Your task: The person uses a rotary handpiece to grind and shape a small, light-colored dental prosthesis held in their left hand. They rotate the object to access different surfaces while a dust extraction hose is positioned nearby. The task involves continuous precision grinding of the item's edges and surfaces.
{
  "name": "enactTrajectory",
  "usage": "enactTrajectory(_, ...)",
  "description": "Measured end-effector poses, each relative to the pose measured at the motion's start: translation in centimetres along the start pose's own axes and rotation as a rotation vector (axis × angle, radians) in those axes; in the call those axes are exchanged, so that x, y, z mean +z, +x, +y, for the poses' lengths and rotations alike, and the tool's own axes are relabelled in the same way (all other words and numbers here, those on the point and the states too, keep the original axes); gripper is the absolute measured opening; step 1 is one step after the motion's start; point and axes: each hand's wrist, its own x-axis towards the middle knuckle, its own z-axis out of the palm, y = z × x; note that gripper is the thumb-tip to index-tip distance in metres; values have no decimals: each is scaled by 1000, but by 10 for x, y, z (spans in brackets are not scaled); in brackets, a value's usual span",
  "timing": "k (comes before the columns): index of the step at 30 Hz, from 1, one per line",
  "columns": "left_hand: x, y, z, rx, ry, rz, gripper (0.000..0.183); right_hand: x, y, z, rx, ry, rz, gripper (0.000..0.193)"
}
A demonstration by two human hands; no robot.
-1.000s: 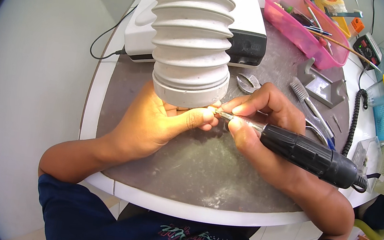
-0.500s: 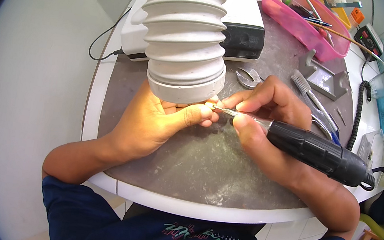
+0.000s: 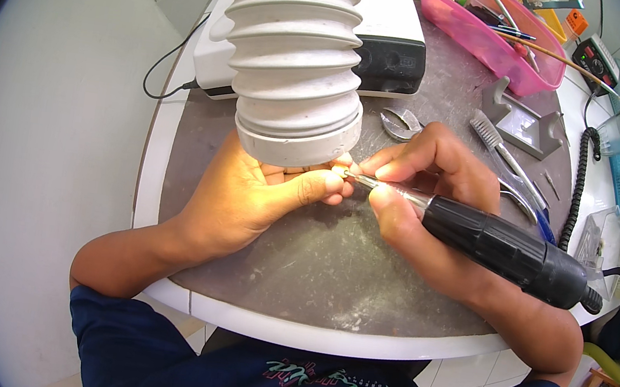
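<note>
Grinding step, I'm judging: right hand [image 3: 438,171] is clenching the black rotary handpiece [image 3: 506,251], left hand [image 3: 247,193] is pinching something hidden under the white ribbed hose [image 3: 296,59]; next needs a steady tip.

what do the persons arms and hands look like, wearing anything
Both hands are bare: no gloves, rings, watch or bands show on the left hand or the right hand. The forearms are uncovered too. Short dark navy sleeves end near the elbows, part of a navy shirt with pale print across the chest.
</note>
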Motion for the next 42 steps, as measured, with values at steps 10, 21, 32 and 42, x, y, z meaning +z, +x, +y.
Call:
enactTrajectory(10, -1, -2, 1, -15, 6, 10, 21, 4, 1, -1, -41, 39, 29, 14)
enactTrajectory(21, -1, -2, -7, 17, 35, 67, 22, 0, 0, -4, -24, 27, 27, 15)
enactTrajectory(32, 3, -1, -5, 22, 44, 90, 20, -2, -1, -7, -105, -32, 123, 20)
enactTrajectory(42, 0, -2, -4, 8, 66, 75, 17, 6, 0, 3, -230, 79, 250, 21)
